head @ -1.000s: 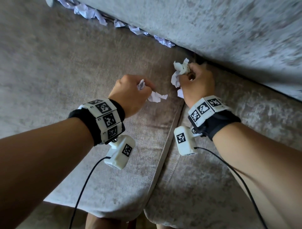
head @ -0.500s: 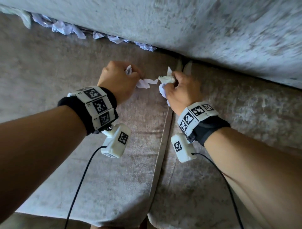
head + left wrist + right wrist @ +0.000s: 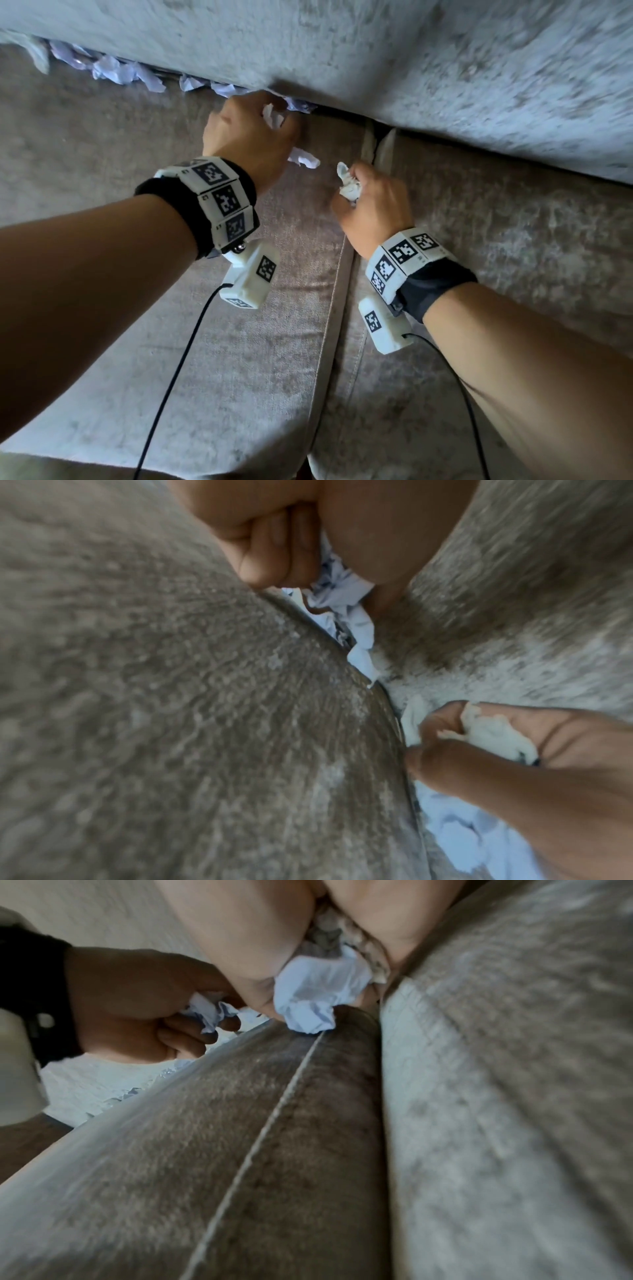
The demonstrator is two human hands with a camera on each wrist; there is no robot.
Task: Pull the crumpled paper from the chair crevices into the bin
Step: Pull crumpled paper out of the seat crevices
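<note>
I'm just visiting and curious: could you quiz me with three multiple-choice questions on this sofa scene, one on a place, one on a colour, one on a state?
1. Where is the remaining crumpled paper?
A. along the crevice under the backrest
B. on the floor
C. in a bin

2. What colour is it?
A. red
B. pale white-blue
C. green

3. What is the right hand doing?
A. lying flat and empty
B. pointing
C. gripping a paper wad

Key: 1 A, scraps line the seam left of the left hand; 2 B, every scrap looks pale; 3 C, curled fingers enclose the wad.
</note>
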